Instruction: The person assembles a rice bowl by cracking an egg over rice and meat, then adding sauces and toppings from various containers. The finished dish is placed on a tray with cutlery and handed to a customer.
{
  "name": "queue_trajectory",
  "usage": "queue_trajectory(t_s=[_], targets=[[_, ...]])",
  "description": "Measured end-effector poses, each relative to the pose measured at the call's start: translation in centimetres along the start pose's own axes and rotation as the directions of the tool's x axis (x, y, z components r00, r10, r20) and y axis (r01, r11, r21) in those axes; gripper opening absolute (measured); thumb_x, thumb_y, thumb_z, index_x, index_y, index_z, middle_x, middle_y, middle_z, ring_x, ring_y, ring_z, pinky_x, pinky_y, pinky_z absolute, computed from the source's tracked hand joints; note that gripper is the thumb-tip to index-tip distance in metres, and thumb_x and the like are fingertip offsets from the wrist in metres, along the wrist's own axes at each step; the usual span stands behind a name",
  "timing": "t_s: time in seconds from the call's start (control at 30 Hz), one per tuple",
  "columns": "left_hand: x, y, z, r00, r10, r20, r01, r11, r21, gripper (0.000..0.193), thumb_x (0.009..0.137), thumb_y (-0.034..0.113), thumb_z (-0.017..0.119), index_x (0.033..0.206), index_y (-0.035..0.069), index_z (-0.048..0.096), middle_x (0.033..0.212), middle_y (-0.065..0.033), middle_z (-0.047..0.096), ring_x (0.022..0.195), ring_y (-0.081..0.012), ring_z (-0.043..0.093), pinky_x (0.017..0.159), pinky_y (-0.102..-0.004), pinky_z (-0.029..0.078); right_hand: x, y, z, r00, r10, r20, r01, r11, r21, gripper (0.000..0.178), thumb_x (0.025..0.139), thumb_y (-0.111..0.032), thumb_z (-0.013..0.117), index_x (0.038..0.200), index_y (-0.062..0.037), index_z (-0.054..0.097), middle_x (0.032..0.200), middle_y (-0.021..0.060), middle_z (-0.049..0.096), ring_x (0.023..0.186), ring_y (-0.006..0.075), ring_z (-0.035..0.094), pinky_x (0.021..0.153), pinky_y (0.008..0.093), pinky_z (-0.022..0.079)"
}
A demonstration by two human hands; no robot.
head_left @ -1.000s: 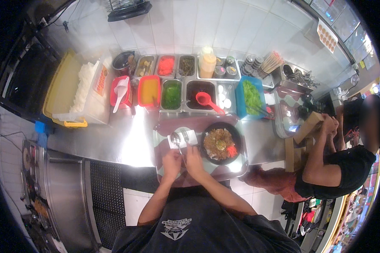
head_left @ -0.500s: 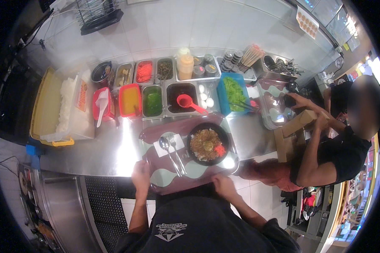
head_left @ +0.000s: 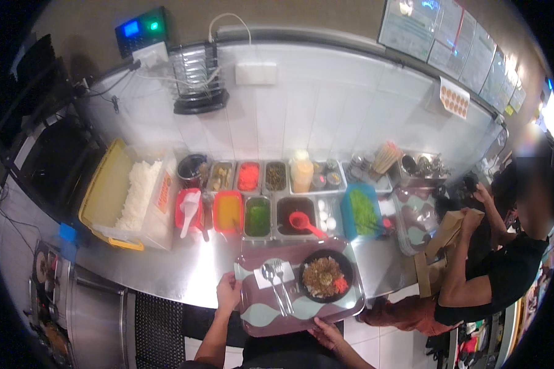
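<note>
Head view | left hand (head_left: 229,293), right hand (head_left: 326,333) | gripping glossy rectangular tray (head_left: 271,317)

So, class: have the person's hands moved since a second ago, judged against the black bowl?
Yes. The left hand and right hand went from beside the black bowl out to the tray's edges.

Left hand (head_left: 228,291) and right hand (head_left: 327,332), formerly together over the napkin (head_left: 273,274), now grip the tray (head_left: 271,317) at nine and six o'clock. Co-worker's hands (head_left: 474,209) have lowered to the paper bag (head_left: 440,237).
</note>
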State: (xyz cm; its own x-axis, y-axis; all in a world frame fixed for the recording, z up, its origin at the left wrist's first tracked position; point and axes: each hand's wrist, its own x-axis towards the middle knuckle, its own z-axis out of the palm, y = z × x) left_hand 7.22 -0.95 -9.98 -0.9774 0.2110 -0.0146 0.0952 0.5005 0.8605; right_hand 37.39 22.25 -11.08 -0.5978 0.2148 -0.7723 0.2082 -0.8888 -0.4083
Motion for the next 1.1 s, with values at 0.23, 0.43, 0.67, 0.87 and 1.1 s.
queue_trajectory(t_s=[0.23,0.43,0.67,0.87,1.1], targets=[[-0.9,-5.2,0.3,0.998,0.032,0.054,-0.015,0.955,-0.295,0.027,0.099,0.015,0.064,0.118,-0.004,0.061,0.095,-0.0126,0.071,0.079,-0.0175,0.068,0.071,-0.0314,0.056,5.5,2.9,-3.4,0.997,0.073,0.027,-0.073,0.997,0.008,0.035,0.091,-0.003,0.072,0.124,-0.004,0.06,0.115,0.0092,0.07,0.106,0.0222,0.068,0.088,0.0372,0.058],[-0.9,-10.5,-2.1,0.991,0.136,-0.02,-0.132,0.905,-0.405,0.022,0.102,0.016,0.06,0.112,-0.003,0.059,0.077,-0.0075,0.061,0.065,-0.0101,0.056,0.054,-0.0266,0.049,6.3,4.2,-2.9,0.997,-0.001,0.076,0.001,1.0,0.008,0.036,0.094,0.001,0.068,0.128,-0.0017,0.06,0.123,0.0097,0.068,0.11,0.0224,0.068,0.094,0.0329,0.059],[-2.1,-6.6,-2.3,0.972,-0.075,0.222,0.165,0.892,-0.421,0.025,0.103,0.028,0.059,0.11,0.004,0.056,0.088,-0.0075,0.062,0.081,-0.0213,0.062,0.071,-0.0373,0.057,4.3,7.8,-5.4,0.962,-0.191,0.195,0.165,0.976,0.14,0.045,0.09,-0.008,0.075,0.132,-0.0075,0.059,0.119,0.0014,0.068,0.102,0.0125,0.064,0.081,0.0305,0.055],[-3.5,-12.2,-6.1,0.926,-0.077,0.369,0.262,0.834,-0.485,0.036,0.102,0.022,0.061,0.13,0.004,0.05,0.107,-0.0188,0.068,0.093,-0.0267,0.066,0.078,-0.0427,0.059,-4.3,11.8,-4.5,0.948,-0.306,0.092,0.276,0.929,0.248,0.04,0.089,-0.004,0.075,0.126,-0.0102,0.064,0.113,-0.0005,0.071,0.098,0.0128,0.068,0.076,0.0274,0.058],[-5.9,-15.4,-7.1,0.951,0.117,0.286,-0.148,0.985,0.089,0.044,0.102,0.021,0.06,0.14,0.006,0.044,0.109,-0.0212,0.069,0.094,-0.0285,0.068,0.078,-0.0407,0.06,-8.6,19.7,-9.4,0.912,-0.41,-0.001,0.392,0.873,0.29,0.038,0.089,-0.005,0.075,0.126,-0.0113,0.065,0.119,-0.0015,0.069,0.105,0.013,0.064,0.085,0.0297,0.054]])
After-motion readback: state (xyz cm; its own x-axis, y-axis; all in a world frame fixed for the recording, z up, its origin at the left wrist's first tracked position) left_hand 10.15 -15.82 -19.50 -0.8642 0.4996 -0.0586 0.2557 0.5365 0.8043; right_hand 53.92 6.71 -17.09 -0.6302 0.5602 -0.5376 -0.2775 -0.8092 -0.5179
